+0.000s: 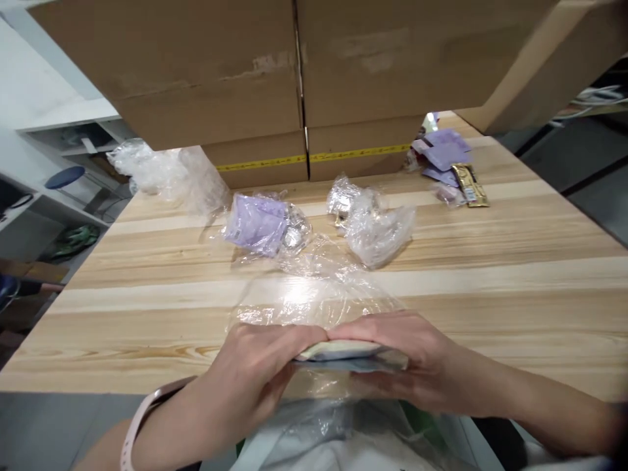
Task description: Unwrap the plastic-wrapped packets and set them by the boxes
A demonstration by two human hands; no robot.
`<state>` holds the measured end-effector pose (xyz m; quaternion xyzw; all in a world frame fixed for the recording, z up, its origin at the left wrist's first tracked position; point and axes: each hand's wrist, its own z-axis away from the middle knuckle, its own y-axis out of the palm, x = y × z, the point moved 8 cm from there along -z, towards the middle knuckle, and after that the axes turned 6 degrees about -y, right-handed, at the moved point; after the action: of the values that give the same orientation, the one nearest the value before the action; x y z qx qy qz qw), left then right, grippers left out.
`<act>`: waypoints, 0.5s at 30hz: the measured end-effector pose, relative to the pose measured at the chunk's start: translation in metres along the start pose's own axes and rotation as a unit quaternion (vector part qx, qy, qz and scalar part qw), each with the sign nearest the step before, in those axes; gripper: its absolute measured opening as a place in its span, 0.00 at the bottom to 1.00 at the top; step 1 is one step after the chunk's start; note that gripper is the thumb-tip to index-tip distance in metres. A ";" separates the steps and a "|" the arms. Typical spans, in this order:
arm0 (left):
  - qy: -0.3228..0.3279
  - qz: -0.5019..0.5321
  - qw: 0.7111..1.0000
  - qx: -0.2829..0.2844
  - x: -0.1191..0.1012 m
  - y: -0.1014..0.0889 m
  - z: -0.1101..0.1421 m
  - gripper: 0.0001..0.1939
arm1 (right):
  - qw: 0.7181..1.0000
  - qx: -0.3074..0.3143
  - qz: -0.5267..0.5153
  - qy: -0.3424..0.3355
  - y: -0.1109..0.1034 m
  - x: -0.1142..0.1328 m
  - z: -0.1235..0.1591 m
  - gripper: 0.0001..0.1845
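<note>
head | clear plastic bag [305, 221] on wooden table [490, 288]: lilac packet [258, 219], silvery item [293, 237] inside | left hand [258, 366], right hand [417, 347]: both curled nearly closed, pinching flat packet [343, 353] between thumbs and fingers | packet at table's near edge, clear film [314, 294] just beyond

I have a packet [343, 352] between the left hand [260, 366] and right hand [422, 356] at the near edge of the table [490, 294]. Just beyond lies plastic film [314, 294]. Farther back, my head view shows a bagged pouch [258, 224] left, a plastic bag [380, 232] right. Behind stands a cardboard box [367, 78], loose wrap [169, 173] at its left, sachets [445, 157] at its right.
</note>
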<state>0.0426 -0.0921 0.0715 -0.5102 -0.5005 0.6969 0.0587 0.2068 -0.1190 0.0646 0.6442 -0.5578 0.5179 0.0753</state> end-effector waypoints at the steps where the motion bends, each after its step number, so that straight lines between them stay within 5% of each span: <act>1: 0.008 0.003 1.000 -0.016 -0.002 -0.001 -0.005 0.26 | 1.000 -0.018 -0.004 -0.001 -0.005 -0.001 0.002 0.24; 3: 0.000 0.022 0.997 -0.069 0.002 -0.003 -0.014 0.25 | 0.993 -0.108 -0.019 0.051 -0.030 -0.021 0.014 0.12; 5: -0.017 0.033 0.995 -0.093 0.015 0.003 -0.021 0.28 | 0.952 -0.274 -0.043 0.131 -0.075 -0.057 0.040 0.02; 7: -0.022 0.001 0.998 -0.060 0.028 0.021 -0.025 0.35 | 0.852 -0.490 -0.043 0.180 -0.134 -0.093 0.086 0.08; 10: 0.001 -0.093 0.995 0.023 0.049 0.059 -0.025 0.45 | 0.647 -0.735 0.009 0.203 -0.201 -0.136 0.165 0.15; 12: 0.018 -0.136 0.989 0.057 0.060 0.077 -0.023 0.49 | 0.547 -0.774 0.107 0.301 -0.225 -0.156 0.207 0.16; 14: 0.029 -0.153 0.985 0.069 0.067 0.086 -0.023 0.47 | 0.526 -0.745 0.176 0.370 -0.240 -0.171 0.229 0.23; 15: 0.034 -0.157 0.985 0.063 0.068 0.086 -0.023 0.44 | 0.547 -0.712 0.216 0.384 -0.245 -0.177 0.232 0.29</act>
<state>0.0656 -0.0796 -0.0375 -0.4439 -0.5270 0.6918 0.2160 0.5648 -0.0727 -0.0552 -0.0203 -0.7838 0.1503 0.6022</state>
